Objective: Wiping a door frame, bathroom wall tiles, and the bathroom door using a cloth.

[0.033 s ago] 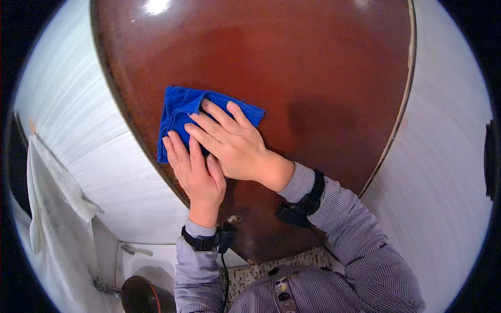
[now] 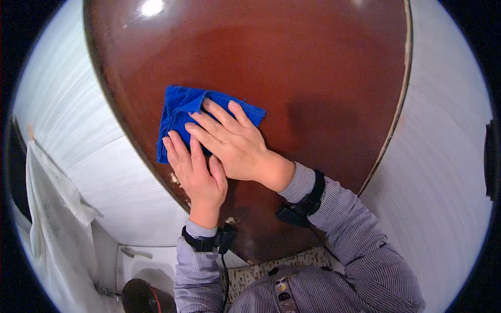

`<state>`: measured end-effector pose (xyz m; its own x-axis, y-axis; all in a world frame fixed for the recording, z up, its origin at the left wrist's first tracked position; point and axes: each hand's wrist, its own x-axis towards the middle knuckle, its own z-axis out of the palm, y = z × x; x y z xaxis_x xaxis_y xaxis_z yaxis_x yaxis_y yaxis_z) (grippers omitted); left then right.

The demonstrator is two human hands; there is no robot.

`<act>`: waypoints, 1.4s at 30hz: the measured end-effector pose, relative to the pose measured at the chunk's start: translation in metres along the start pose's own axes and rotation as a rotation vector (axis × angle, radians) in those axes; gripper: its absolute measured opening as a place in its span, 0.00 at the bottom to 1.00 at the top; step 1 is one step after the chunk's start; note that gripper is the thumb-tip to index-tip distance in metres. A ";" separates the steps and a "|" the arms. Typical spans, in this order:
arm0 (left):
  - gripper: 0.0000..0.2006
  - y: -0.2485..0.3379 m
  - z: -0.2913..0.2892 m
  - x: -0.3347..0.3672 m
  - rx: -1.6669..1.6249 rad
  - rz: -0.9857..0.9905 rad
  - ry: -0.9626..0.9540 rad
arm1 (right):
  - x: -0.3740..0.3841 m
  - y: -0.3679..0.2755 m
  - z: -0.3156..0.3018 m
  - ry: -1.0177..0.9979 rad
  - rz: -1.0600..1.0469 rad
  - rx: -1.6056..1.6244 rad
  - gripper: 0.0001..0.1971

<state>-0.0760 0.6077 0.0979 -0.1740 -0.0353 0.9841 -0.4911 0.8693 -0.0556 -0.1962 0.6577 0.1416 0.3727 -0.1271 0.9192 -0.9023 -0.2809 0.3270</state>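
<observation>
A blue cloth lies pressed on a glossy reddish-brown panel, close to its left edge. My right hand rests flat across the cloth with its fingers spread, and a fold of cloth stands up against its fingertips. Just below and left, my left hand lies with outstretched fingers on the cloth's lower part; its thumb side touches my right hand. Neither hand is closed round the cloth. The cloth under my palms is hidden.
Pale walls flank the panel. Chipped spots mark its lower part. At lower left are a hanging whitish sheet, a brush on a white ledge and a dark round container. A patterned mat lies below.
Hands and cloth have shifted slightly right relative to the panel, keeping the same pose. A chipped patch on the panel's left edge now shows beside my left hand.
</observation>
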 end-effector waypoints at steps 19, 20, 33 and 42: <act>0.27 0.239 0.157 0.141 -0.270 0.332 -0.006 | -0.071 0.217 -0.220 0.037 0.202 -0.501 0.29; 0.27 0.251 0.162 0.150 -0.277 0.362 0.004 | -0.073 0.227 -0.229 0.041 0.220 -0.531 0.29; 0.28 0.311 0.206 0.116 -0.377 0.567 -0.254 | -0.187 0.233 -0.234 0.148 0.566 -0.471 0.31; 0.28 0.293 0.213 0.022 -0.355 0.530 -0.447 | -0.266 0.192 -0.190 0.107 0.665 -0.396 0.32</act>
<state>-0.4061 0.7569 0.0676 -0.6735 0.2992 0.6760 0.0433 0.9288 -0.3680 -0.5097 0.8188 0.0011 -0.2779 -0.0517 0.9592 -0.9465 0.1851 -0.2642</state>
